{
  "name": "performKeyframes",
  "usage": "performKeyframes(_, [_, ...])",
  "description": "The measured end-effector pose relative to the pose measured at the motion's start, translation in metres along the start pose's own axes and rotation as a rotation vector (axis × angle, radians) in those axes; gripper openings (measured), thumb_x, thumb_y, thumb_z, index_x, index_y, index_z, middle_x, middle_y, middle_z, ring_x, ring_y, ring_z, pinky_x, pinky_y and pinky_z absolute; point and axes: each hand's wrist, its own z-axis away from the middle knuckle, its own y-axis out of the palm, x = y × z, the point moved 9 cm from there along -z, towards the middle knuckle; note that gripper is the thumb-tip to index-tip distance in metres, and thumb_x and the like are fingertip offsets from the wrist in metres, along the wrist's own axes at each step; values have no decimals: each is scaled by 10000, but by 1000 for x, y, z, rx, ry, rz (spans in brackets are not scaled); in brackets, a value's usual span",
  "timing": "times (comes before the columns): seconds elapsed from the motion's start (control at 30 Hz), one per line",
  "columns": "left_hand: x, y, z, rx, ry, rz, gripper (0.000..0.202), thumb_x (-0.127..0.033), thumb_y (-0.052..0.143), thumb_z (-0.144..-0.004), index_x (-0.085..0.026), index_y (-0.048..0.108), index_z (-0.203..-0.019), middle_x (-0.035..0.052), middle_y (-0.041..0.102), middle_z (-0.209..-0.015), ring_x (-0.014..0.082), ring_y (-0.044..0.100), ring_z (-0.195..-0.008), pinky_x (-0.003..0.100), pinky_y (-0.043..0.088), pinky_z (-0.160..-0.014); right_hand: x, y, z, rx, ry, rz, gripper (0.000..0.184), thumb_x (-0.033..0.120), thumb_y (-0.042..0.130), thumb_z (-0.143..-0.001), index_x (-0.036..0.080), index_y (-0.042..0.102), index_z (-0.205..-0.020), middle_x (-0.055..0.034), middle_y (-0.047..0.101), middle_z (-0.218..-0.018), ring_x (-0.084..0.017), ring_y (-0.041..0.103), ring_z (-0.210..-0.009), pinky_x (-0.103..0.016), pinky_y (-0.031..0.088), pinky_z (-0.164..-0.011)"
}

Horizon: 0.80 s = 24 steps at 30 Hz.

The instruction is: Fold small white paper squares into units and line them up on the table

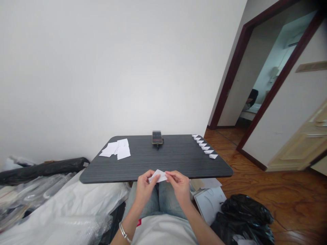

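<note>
A small piece of folded white paper (pixel 159 174) is held between both hands, just over the front edge of the dark table (pixel 143 166). My left hand (pixel 146 185) pinches its left side, thumb on top. At the paper's right corner, my right hand (pixel 178 183) grips with thumb and fingertips. Several loose white paper sheets (pixel 117 148) lie overlapping on the table's left side. Along the right edge runs a row of several small folded paper pieces (pixel 205 148).
A phone-like device (pixel 156 137) with a cable stands at the table's back middle, near the white wall (pixel 153 68). Plastic-wrapped bundles (pixel 51 204) lie left of the table. Paper bags (pixel 209 200) and a black plastic bag (pixel 245 217) sit on the floor at right, near a doorway.
</note>
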Motion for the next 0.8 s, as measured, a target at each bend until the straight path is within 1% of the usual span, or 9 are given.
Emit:
performKeyframes(0.17, [-2,-2,0,-4,28,-87,280,-365,568,-771,-131,571,-617,-33,504,-538,101,411,-512,201,297,-508,-14,4,-3,57,159,-48,159,322,719,-657,167,712,-689,-23,682,-584,-165,623,-528,-268,526,-530])
performKeyframes(0.27, [-4,-3,0,-5,35,-123,284,-363,562,-772,-132,569,-606,-36,491,-526,99,402,-504,202,288,-500,-18,6,-4,98,211,-44,210,359,724,-644,152,691,-652,-22,662,-530,-159,606,-486,-264,511,-509])
performKeyframes(0.4, [-5,-3,0,-1,35,-136,281,-352,569,-768,-134,567,-593,-37,495,-523,98,410,-502,201,289,-496,-14,12,-3,168,224,-51,242,378,703,-662,149,646,-612,-8,622,-521,-139,569,-476,-253,498,-502])
performKeyframes(0.5, [-2,-2,-1,0,24,-103,266,-339,586,-759,-133,575,-591,-37,503,-518,97,426,-496,198,309,-493,-8,15,-1,190,188,-54,234,362,675,-694,154,614,-607,3,591,-543,-129,550,-507,-235,480,-508])
performKeyframes(0.6, [2,-5,-1,-58,2,49,173,-312,616,-735,-141,608,-759,-34,556,-570,110,486,-518,194,370,-497,-4,12,1,138,148,-56,223,350,649,-719,159,589,-621,16,565,-545,-114,525,-494,-210,439,-480])
performKeyframes(0.67, [2,-10,-1,-127,21,180,254,-286,632,-727,-164,570,-941,-39,587,-607,121,532,-548,198,415,-516,-5,8,1,86,138,-63,224,353,635,-730,161,578,-631,24,550,-523,-106,508,-466,-199,406,-454])
performKeyframes(0.7, [1,-14,0,-164,41,227,287,-274,636,-727,-177,545,-981,-42,597,-616,124,550,-560,201,433,-528,-5,7,1,65,136,-64,225,356,630,-734,161,576,-635,26,546,-512,-104,502,-457,-197,393,-446])
performKeyframes(0.73, [0,-17,2,-199,64,252,273,-266,641,-727,-185,540,-967,-42,602,-621,125,565,-571,204,447,-543,-5,6,0,51,132,-60,226,358,626,-738,159,577,-641,25,546,-505,-104,500,-453,-196,384,-443])
performKeyframes(0.8, [-3,-24,4,-253,102,236,163,-257,651,-724,-182,567,-841,-28,619,-644,127,591,-600,212,468,-579,-5,4,-1,37,126,-50,228,360,618,-744,156,581,-650,22,550,-502,-106,501,-456,-195,374,-443])
